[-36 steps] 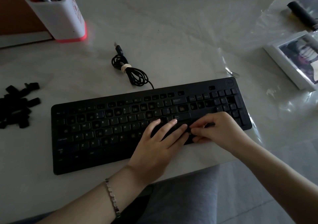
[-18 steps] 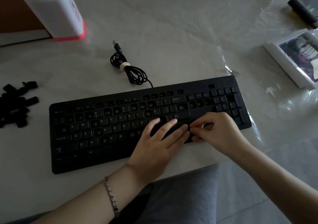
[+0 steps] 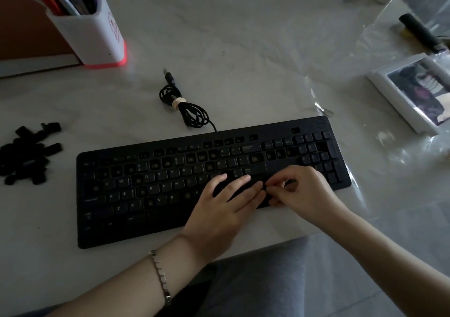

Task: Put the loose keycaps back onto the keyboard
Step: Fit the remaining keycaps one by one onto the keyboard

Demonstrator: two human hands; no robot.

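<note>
1. The long black plastic keyboard (image 3: 121, 229) lies on the pale marble-look table (image 3: 219, 36). Its long axis runs left to right, with the right end a little farther away.
2. The left hand (image 3: 226, 207) rests flat on the keys at the right of the letter block. Its fingers (image 3: 239, 182) are straight, spread, and hold nothing.
3. The right hand (image 3: 299, 192) is just right of it with its fingers curled. The thumb and forefinger tips are drawn together and touch the left hand's fingertips. It is too dark to tell whether a keycap sits between them.
4. The working spot is therefore right at the right hand's fingertips, on the near rows below the Enter key. Pressing a cap home there would probably need only a short downward push.
5. The heap of loose black keycaps (image 3: 24, 156) lies on the table well beyond the keyboard's left end. The left hand is the nearer one for fetching the next cap.
6. Several sockets in the far rows look bare, so much of the task seems to remain.
</note>
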